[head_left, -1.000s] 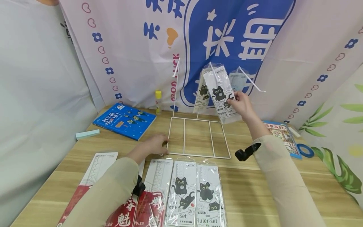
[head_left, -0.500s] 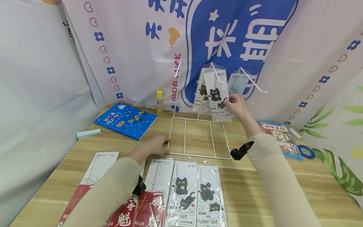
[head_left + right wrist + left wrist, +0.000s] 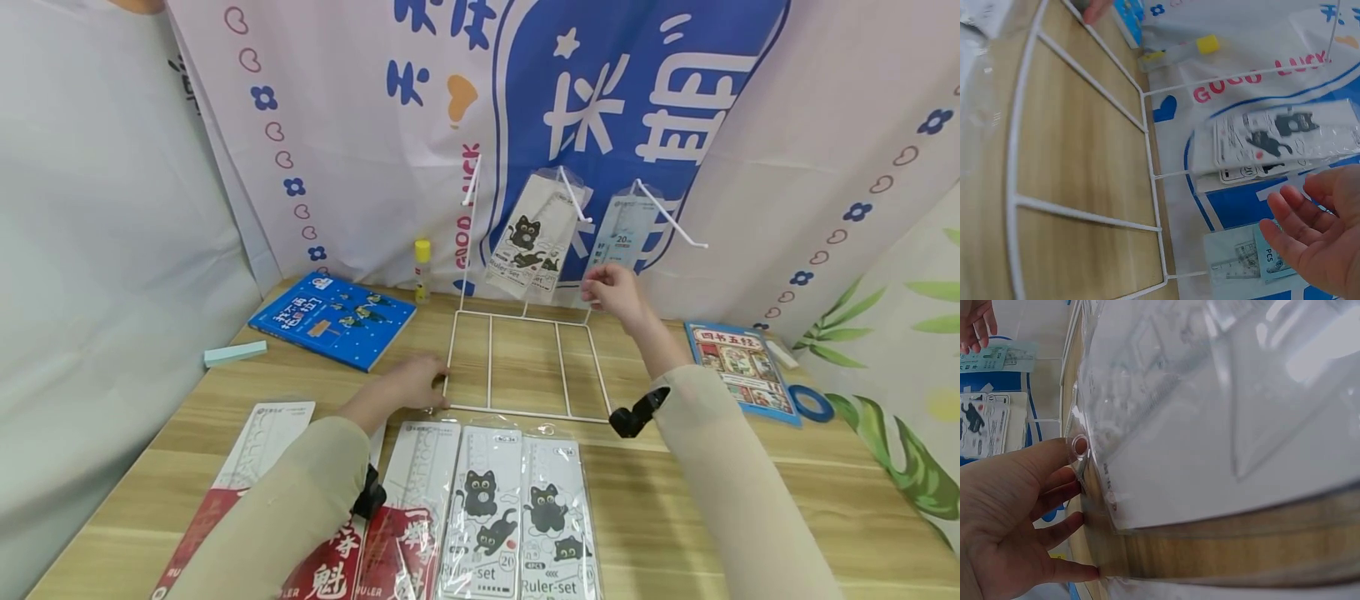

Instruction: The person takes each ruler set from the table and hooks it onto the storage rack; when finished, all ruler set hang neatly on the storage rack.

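Note:
A white wire display rack stands on the table, its hooks jutting forward. My left hand holds the rack's front left corner, thumb and fingers at the wires. Black-cat ruler sets in clear packaging hang tilted from the middle hook. A light-blue ruler set hangs on the right hook; the left hook carries nothing. My right hand is in front of the blue set's lower part, holding nothing; in the right wrist view its fingers are loosely bent, apart from the cat packs.
Along the front lie red-and-white ruler packs and two cat ruler sets. A blue book and glue stick are at left. At right are another book and blue tape.
My right hand has let go of the front cat ruler set and moved slightly down. That pack now hangs on the middle hook, swung left with the others. The left hand stays put.

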`<state>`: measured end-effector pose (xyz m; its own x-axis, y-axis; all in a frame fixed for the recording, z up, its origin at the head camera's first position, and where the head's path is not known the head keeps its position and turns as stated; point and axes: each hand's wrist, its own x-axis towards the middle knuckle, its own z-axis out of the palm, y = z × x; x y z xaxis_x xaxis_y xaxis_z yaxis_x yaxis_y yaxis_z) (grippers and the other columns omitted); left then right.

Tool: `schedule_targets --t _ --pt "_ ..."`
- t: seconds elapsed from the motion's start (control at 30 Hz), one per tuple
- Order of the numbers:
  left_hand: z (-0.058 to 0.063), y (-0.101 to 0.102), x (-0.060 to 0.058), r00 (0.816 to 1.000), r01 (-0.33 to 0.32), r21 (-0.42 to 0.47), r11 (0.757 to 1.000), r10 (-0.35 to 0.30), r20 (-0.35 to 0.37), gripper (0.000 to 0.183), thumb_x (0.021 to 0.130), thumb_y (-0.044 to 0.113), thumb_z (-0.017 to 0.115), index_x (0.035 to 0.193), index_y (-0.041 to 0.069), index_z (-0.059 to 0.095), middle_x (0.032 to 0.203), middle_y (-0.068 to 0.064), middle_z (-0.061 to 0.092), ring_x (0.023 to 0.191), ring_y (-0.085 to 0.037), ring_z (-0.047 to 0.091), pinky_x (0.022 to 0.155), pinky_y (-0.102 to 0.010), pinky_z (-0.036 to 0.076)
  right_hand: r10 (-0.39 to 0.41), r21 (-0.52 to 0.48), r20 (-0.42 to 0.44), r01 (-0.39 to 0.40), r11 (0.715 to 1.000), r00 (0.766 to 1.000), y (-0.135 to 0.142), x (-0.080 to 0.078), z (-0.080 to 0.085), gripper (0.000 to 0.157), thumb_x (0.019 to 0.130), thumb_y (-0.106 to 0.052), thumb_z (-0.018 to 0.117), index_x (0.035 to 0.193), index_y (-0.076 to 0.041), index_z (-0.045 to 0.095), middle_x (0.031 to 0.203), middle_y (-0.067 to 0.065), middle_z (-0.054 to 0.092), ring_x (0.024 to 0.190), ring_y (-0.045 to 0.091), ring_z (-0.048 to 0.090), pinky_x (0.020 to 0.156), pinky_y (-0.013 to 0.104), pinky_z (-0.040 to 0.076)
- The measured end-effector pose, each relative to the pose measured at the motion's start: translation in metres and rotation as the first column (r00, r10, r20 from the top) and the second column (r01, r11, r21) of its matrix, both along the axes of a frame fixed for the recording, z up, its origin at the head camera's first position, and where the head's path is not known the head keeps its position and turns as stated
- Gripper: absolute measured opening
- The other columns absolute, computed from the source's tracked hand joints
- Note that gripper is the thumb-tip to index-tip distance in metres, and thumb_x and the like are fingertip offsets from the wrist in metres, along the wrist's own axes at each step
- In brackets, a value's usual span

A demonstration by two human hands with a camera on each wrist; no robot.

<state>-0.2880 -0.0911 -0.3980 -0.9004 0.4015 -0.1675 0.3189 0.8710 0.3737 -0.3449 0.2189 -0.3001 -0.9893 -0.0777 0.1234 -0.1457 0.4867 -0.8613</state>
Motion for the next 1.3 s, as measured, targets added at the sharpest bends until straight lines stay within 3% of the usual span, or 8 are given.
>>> schedule_targets --t 0.23,0.53,0.7,0.87,1.03,1.17,1.3 --pt "0.000 0.002 0.000 1.000 0.003 -0.002 1.000 -0.003 0.009 0.053 0.079 0.027 0.070 0.125 0.007 0.052 0.126 -0.013 0.048 0.118 -0.028 0.042 0.100 -0.040 0.034 0.117 0.115 -0.004 -0.116 0.987 0.993 0.016 0.042 -0.023 0.023 0.089 -0.008 0.052 0.104 0.009 0.052 0.089 0.017 0.058 0.079 0.023 0.057 0.070 0.033 0.053" --pt "0.004 0.001 0.001 0.999 0.040 0.015 0.999 -0.040 -0.021 0.054 0.077 0.025 0.071 0.123 0.002 0.052 0.123 -0.016 0.051 0.116 -0.030 0.044 0.099 -0.040 0.035 0.271 0.206 0.017 -0.269 0.941 0.962 0.030 0.118 -0.051 0.010 0.086 -0.002 0.056 0.089 0.007 0.057 0.077 0.015 0.059 0.068 0.022 0.057 0.063 0.031 0.054" --pt "0.007 -0.001 0.001 0.999 0.034 0.016 0.999 -0.034 -0.015 0.055 0.078 0.026 0.071 0.124 0.003 0.052 0.123 -0.015 0.050 0.116 -0.029 0.044 0.098 -0.039 0.035 0.353 0.364 0.011 -0.333 0.870 0.935 0.022 0.158 -0.067 0.005 0.083 -0.008 0.062 0.080 -0.004 0.059 0.070 0.001 0.056 0.062 0.012 0.051 0.054 0.023 0.048" --pt "0.007 -0.004 0.000 0.999 0.035 0.013 0.999 -0.035 -0.020 0.056 0.077 0.026 0.071 0.124 0.003 0.051 0.123 -0.015 0.050 0.116 -0.030 0.044 0.099 -0.041 0.035 0.412 0.562 -0.028 -0.326 0.760 0.911 0.003 0.185 -0.083 0.025 0.080 -0.028 0.067 0.064 -0.018 0.049 0.057 -0.013 0.042 0.051 0.000 0.038 0.043 0.018 0.037" --pt "0.005 -0.005 0.001 0.998 0.049 0.010 0.999 -0.049 -0.030 0.055 0.077 0.027 0.071 0.123 0.003 0.052 0.121 -0.015 0.051 0.114 -0.030 0.045 0.097 -0.041 0.036 0.444 0.691 -0.053 -0.288 0.663 0.894 -0.013 0.201 -0.093 0.044 0.072 -0.052 0.066 0.060 -0.018 0.041 0.056 -0.013 0.035 0.049 0.001 0.030 0.042 0.017 0.028" --pt "0.003 -0.002 0.002 0.999 0.038 0.016 0.999 -0.037 -0.016 0.055 0.077 0.028 0.071 0.123 0.003 0.053 0.121 -0.015 0.051 0.114 -0.030 0.045 0.097 -0.041 0.037 0.419 0.737 -0.048 -0.251 0.627 0.907 -0.017 0.207 -0.097 0.051 0.066 -0.062 0.063 0.061 -0.017 0.040 0.058 -0.012 0.034 0.050 0.003 0.031 0.041 0.018 0.028" --pt "0.001 -0.002 0.001 1.000 0.029 0.018 0.999 -0.029 -0.007 0.055 0.077 0.028 0.071 0.124 0.004 0.052 0.123 -0.015 0.050 0.115 -0.030 0.044 0.098 -0.041 0.036 0.390 0.731 -0.036 -0.242 0.638 0.920 -0.012 0.208 -0.099 0.051 0.065 -0.063 0.063 0.063 -0.017 0.041 0.058 -0.011 0.035 0.049 0.003 0.031 0.041 0.019 0.029"
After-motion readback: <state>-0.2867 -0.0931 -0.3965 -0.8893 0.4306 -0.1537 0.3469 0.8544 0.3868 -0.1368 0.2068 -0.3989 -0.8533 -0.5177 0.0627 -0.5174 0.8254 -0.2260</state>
